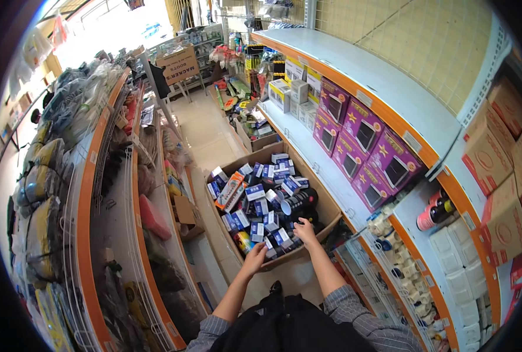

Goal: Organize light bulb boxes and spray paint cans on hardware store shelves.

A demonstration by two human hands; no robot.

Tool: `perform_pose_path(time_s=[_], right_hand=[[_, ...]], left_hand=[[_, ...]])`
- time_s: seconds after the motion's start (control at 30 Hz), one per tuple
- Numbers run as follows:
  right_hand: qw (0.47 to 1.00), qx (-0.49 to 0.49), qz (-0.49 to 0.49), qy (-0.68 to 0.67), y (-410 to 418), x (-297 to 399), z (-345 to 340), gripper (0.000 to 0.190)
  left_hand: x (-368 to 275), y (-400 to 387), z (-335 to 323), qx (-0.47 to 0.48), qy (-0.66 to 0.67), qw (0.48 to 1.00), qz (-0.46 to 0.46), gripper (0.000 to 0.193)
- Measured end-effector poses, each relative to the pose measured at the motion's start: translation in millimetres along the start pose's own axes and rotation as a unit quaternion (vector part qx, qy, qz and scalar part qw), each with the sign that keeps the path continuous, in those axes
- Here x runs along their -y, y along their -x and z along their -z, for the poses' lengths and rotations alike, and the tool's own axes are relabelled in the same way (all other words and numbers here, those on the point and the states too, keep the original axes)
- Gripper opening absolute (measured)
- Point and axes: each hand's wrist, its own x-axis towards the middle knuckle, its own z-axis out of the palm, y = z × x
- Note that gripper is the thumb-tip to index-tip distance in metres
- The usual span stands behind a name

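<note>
A large open cardboard box (329, 232) stands on the floor before me, filled with a jumble of goods. Small blue-and-white cartons (255, 192) make up most of it. Among them lie an orange-and-white carton (231, 192), a black bottle (304, 198) and a yellow can (244, 242). My left hand (255, 259) is over the near rim, its fingertips close to a small white carton; whether they touch is unclear. Farther right, my right hand (304, 231) hovers above the contents near the black bottle, fingers apart and nothing visible in them.
Shelving with orange edges (86, 229) borders the aisle on the left, holding bagged goods. On the right shelf (296, 132) sit purple cartons (366, 145) and brown cartons (507, 211). Another open box (261, 141) stands beyond mine. The tiled aisle (199, 119) runs toward a cardboard sign (177, 65).
</note>
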Motion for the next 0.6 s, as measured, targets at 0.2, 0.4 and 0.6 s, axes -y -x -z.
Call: perform_pose_path(time_s=[0.2,0.4,0.6], right_hand=[[0.989,-0.046,-0.126,-0.066,-77,-7,-15,0.064],[0.948,-0.048,-0.225,-0.218,-136,-18,-8,0.067],[0.940,-0.057,-0.272,-0.200,-146,-8,-6,0.067]], left_hand=[[-5,-75,-14,-0.011,-0.076,0.994,-0.084,0.049],[-11,-137,-35,0.015,-0.076,0.997,-0.024,0.054],[3,-178,-40,0.035,0.031,0.999,-0.001,0.063]])
